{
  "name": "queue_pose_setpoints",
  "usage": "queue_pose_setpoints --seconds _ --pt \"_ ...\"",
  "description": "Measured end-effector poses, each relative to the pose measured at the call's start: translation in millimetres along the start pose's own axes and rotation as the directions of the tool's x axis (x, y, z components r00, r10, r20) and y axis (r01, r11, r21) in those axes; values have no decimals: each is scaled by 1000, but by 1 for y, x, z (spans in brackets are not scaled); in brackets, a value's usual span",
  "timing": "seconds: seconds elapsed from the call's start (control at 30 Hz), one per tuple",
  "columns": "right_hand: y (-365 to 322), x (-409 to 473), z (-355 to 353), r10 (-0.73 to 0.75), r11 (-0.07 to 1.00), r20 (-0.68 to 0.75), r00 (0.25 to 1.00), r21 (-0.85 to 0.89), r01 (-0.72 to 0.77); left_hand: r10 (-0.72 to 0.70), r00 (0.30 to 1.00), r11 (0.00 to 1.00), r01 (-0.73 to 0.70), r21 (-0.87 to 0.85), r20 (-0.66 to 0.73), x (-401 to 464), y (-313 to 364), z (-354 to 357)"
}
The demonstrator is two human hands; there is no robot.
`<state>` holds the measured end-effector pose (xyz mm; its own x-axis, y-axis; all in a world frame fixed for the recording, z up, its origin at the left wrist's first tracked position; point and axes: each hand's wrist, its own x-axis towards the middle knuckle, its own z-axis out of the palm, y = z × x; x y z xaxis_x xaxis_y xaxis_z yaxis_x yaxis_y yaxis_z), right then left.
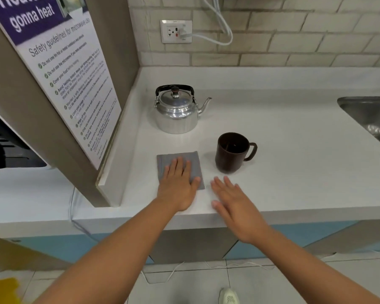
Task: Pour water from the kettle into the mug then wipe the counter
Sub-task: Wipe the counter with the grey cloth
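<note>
One kettle (176,110) stands upright, spout pointing right, behind the mug (230,153).

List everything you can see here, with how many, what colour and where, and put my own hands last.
kettle: one, silver with a black handle, back left of the counter, spout pointing right
mug: one, dark brown, front right of the kettle, handle to the right
cloth: one, grey, flat on the counter left of the mug
counter: one, white
sink: one, steel, right edge
wall socket: one, white, on the tile wall, with a white cable plugged in
poster: one, white and purple, on the left panel
shoe: one, pale, on the floor
left hand: flat on the cloth, fingers spread
right hand: open, over the counter's front edge, holding nothing
</note>
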<state>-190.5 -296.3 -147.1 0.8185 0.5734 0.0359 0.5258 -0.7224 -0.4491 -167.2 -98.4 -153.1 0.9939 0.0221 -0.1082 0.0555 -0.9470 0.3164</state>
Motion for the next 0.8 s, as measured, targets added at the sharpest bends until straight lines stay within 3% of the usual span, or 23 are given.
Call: queue_pose_setpoints --seconds 0.2,0.33,0.37,0.5,0.67,0.8 --pt "68 -28 -38 223 970 -69 972 -78 -229 -136 991 983 135 125 5 17 -32 -10" --pt "92 -8 -46 283 952 -12 959 -118 -283 197 980 971 -200 128 35 5 -22 3" --pt "96 -4 -46 288 950 5 957 -125 -286 213 976 969 -216 122 40 10 -25 1" --pt "106 3 -46 283 951 52 958 -144 -274 -116 993 988 114 104 9 46 -28 -15" --pt "112 2 -47 257 957 63 964 -152 -245 51 998 993 -55 104 37 68 0 -2" --pt "112 3 -49 250 958 76 965 -167 -234 -38 999 993 36 112 17 59 -21 -9"
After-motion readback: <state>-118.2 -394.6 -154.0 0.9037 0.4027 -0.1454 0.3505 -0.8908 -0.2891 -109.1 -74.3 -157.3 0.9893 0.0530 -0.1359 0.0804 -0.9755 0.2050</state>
